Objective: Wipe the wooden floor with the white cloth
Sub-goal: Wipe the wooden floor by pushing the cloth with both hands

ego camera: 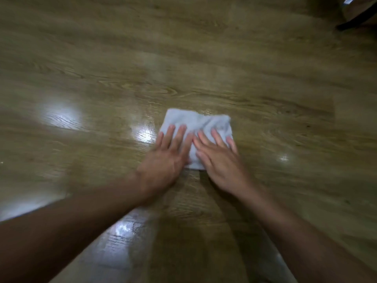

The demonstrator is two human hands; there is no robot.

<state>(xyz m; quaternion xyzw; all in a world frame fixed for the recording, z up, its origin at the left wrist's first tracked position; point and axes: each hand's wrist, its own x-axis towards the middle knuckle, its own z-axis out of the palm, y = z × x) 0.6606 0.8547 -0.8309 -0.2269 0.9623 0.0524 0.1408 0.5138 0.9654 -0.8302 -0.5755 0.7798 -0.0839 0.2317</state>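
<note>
A white cloth (199, 121), folded to a rough rectangle, lies flat on the wooden floor (204, 64) just right of the picture's middle. My left hand (167, 154) presses on its left half with straight fingers spread. My right hand (218, 156) presses on its right half the same way, fingers straight and pointing away from me. The two hands lie side by side and nearly touch. They cover the near half of the cloth. The picture is blurred by motion.
The floor shines with wet-looking glare patches at the left (61, 116), beside the cloth (144, 134) and near my left forearm (122, 228). A dark furniture leg (355, 20) stands at the far top right corner.
</note>
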